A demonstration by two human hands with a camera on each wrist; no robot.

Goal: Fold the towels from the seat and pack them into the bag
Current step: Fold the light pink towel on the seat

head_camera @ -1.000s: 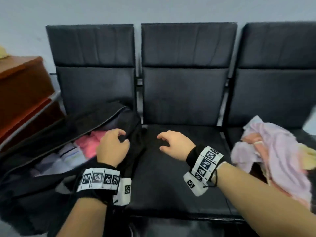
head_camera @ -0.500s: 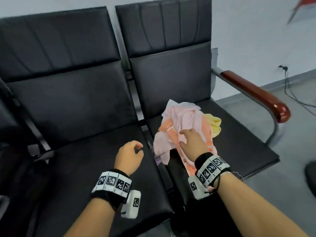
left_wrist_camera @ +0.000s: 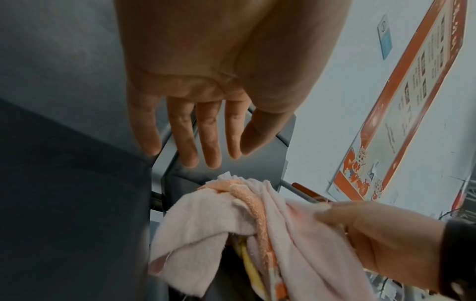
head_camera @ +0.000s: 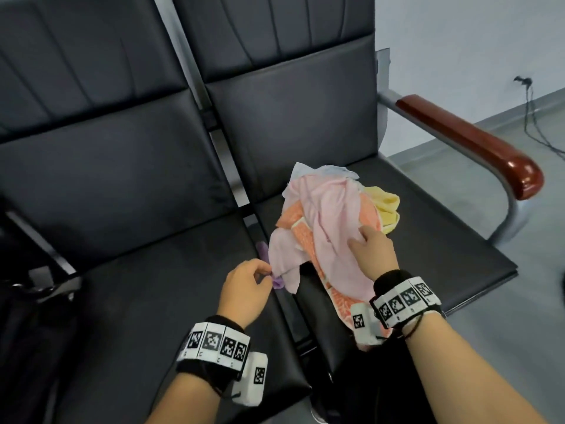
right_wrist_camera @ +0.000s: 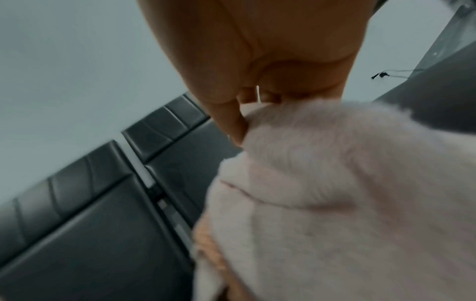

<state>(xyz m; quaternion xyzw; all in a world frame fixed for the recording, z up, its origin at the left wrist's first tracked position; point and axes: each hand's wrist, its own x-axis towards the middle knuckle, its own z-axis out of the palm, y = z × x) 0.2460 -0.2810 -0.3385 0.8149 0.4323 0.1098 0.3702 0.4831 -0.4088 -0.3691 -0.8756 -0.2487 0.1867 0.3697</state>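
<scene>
A loose pile of towels lies on the right-hand black seat (head_camera: 443, 249). A pale pink towel (head_camera: 330, 228) is on top, over an orange patterned towel (head_camera: 305, 237). A yellow towel (head_camera: 386, 206) lies behind them. My right hand (head_camera: 359, 237) grips a fold of the pink towel (right_wrist_camera: 347, 203) between thumb and curled fingers (right_wrist_camera: 229, 120). My left hand (head_camera: 266, 272) hovers at the pink towel's hanging near corner, over the gap between the seats. Its fingers (left_wrist_camera: 185, 142) are straight and hold nothing. The black bag (head_camera: 27, 347) shows only as a dark shape at the far left edge.
The middle seat (head_camera: 153, 286) lies under my left wrist. A steel-framed armrest with a red-brown wooden top (head_camera: 477, 148) bounds the right seat. A cable (head_camera: 532, 117) runs along the grey floor beyond it. A red-framed poster (left_wrist_camera: 401, 114) hangs on the wall.
The head view swung right from the bag to the towel pile. My left hand left the bag and came to the pink towel's corner. My right hand reached the pile and took hold of the pink towel.
</scene>
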